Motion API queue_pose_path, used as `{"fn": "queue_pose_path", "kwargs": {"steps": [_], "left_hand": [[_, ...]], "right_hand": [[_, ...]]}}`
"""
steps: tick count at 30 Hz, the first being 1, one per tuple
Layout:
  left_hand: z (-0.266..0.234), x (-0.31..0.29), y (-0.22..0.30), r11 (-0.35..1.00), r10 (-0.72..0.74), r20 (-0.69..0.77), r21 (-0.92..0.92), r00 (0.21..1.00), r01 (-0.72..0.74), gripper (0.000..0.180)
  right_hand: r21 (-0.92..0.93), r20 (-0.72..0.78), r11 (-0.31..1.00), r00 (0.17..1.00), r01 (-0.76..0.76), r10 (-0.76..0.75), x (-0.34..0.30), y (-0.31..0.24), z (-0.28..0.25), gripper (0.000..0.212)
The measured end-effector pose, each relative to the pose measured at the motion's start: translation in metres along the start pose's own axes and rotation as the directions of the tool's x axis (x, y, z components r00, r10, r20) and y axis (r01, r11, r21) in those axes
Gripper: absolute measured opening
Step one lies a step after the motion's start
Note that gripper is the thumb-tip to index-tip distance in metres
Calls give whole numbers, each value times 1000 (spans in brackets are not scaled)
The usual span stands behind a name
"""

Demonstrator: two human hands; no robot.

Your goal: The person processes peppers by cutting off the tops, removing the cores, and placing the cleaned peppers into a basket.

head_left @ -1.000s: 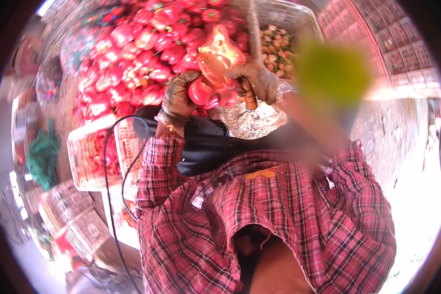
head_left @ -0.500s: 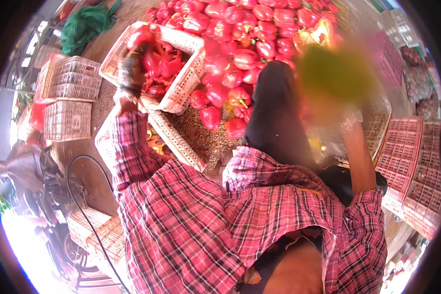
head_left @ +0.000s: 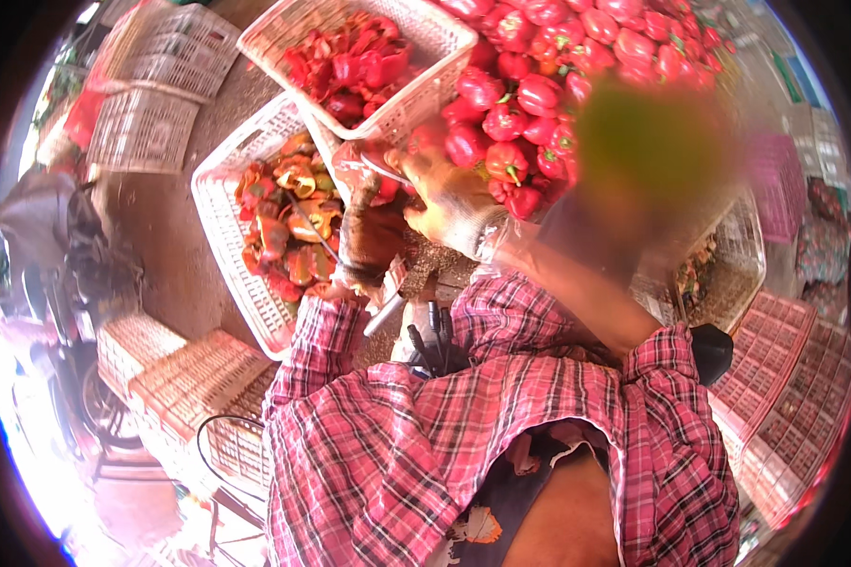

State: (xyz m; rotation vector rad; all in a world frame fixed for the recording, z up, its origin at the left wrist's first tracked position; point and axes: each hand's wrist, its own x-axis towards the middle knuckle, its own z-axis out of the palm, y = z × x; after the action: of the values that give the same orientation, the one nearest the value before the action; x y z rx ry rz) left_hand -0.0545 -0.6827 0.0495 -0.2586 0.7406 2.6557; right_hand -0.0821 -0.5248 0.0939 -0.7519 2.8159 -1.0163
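Note:
My left hand (head_left: 373, 231), in a dark, stained glove, is closed around a red bell pepper (head_left: 361, 163) in front of the crates. My right hand (head_left: 449, 203), in a pale yellowish, soiled glove, reaches across to that pepper with its fingers bent. Whatever is in the right hand's fingers is too blurred to tell. Beyond the hands, a white crate of red pepper pieces (head_left: 355, 64) rests tilted. Left of them, another white crate (head_left: 219, 222) contains orange, green and red pepper scraps (head_left: 293, 222). A large heap of whole red peppers (head_left: 539, 94) lies beyond my right hand.
Stacked pale crates (head_left: 147, 128) stand at far left, near a parked motorbike (head_left: 52, 255). More crates (head_left: 194, 387) sit at lower left. Red crates (head_left: 775, 406) and a purple crate (head_left: 775, 189) are on the right. A green-brown blur covers part of the upper right.
My left hand has come back from the crate of red pieces toward my body, with a pepper. My right hand has swung in from the right to meet it. The view has shifted.

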Motion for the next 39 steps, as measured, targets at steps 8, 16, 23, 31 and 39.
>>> {"fn": "queue_pose_path", "kwargs": {"steps": [8,16,23,31,39], "left_hand": [[-54,-112,-10,965,254,-165,105,953,-239,49],[-59,-166,-17,924,321,-283,302,904,-234,61],[-69,-198,-16,951,307,-295,123,905,-283,59],[-88,-210,-25,936,351,-422,148,836,-318,46],[-94,-234,-17,902,269,-365,-229,891,-366,46]], "right_hand": [[147,80,961,966,234,-247,0,2,25,43],[-123,428,806,763,580,-484,-15,-62,79,78],[-109,540,756,677,646,-500,-20,-78,113,82],[-284,532,822,795,494,-294,-23,-97,158,63],[-141,647,970,760,200,-63,-9,-88,188,52]]}}
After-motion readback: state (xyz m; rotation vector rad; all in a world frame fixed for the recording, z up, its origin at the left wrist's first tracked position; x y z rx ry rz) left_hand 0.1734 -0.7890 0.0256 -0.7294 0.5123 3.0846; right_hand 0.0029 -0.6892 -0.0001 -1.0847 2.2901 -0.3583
